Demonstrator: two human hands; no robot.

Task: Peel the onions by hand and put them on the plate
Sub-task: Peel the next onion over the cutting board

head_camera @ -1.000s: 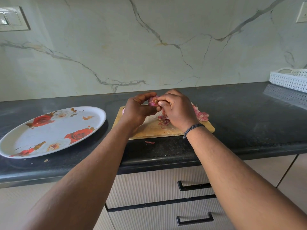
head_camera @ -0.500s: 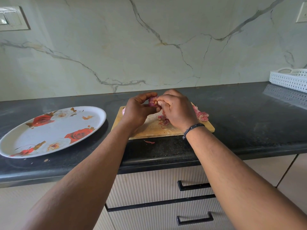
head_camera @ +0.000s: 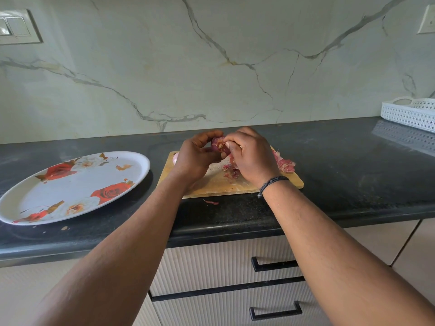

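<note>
Meanwhile, the left hand [head_camera: 194, 158] held the small red onion [head_camera: 219, 145] with curled fingers and thumb, above the far part of the wooden cutting board [head_camera: 211, 184]. The right hand [head_camera: 251, 156] pinched at the top of the same onion, its fingertips [head_camera: 229, 144] touching the skin near the root end, which faced the camera. Compared with one second before, almost nothing had moved: both hands stayed at the same place, and only the onion seemed turned a little, so that more of its red side showed between the two grips. I judged from this that the skin had not come off yet and the peeling was still in progress, slowly.

Below the right hand, loose peels [head_camera: 229, 171] lay on the board, and a bigger heap of peels [head_camera: 286, 164] lay just to the right of that hand. One small peel [head_camera: 211, 202] lay on the dark counter [head_camera: 353, 172], in front of the board. Behind the left hand a pale round thing [head_camera: 175, 158] showed partly; perhaps a peeled onion, but I could not tell. The flowered plate [head_camera: 70, 189] stood well to the left of the grip and carried no onion, so most of the task remained.
</note>
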